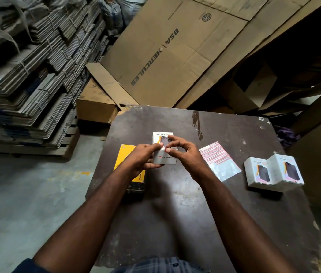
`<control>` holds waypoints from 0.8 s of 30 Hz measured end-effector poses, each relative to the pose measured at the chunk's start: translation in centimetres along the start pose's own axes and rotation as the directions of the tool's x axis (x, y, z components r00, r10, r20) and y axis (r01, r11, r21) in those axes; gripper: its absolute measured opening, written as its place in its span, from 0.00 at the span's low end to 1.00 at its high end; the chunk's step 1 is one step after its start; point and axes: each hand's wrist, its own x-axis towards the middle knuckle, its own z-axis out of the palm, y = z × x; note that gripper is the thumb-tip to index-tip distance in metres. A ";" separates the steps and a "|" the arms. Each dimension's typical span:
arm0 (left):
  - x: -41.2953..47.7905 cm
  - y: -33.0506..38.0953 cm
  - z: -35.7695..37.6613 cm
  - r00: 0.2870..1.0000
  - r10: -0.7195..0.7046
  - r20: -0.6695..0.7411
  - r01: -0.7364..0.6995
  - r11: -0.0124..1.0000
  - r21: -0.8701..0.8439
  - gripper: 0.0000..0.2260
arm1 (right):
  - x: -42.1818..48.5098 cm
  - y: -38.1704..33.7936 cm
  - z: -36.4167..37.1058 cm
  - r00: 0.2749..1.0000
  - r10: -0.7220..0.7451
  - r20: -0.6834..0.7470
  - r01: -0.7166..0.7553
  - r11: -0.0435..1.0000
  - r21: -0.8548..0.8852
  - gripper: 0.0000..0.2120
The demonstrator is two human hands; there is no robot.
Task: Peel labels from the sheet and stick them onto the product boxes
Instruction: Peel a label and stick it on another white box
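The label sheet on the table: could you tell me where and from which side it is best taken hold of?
I would take the label sheet by its bare near corner, coming from the right hand's side. It lies flat on the table, so a corner would need lifting with a fingertip first. That end looks already stripped of labels, so pinching there should spoil none; the red-edged labels fill the far end.

A yellow box (129, 164) lies near the left edge of the dark table (175, 213). Behind the table's far edge leans a big flattened carton (175, 56). Bundled cardboard stacks (27, 85) stand beyond its far left corner.
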 end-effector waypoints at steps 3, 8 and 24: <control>0.0 -0.1 0.1 1.000 0.002 0.001 -0.002 1.000 0.002 0.05 | 0.0 0.1 0.0 1.000 0.001 0.000 -0.001 1.000 -0.009 0.02; 0.0 -0.1 0.3 1.000 0.006 -0.007 -0.006 1.000 -0.003 0.06 | -0.1 0.1 0.0 1.000 -0.011 -0.001 0.011 1.000 -0.002 0.00; -0.2 -0.1 0.8 1.000 -0.001 -0.010 0.001 1.000 -0.009 0.10 | -0.8 -0.3 0.1 0.999 -0.013 -0.041 0.012 1.000 -0.004 0.02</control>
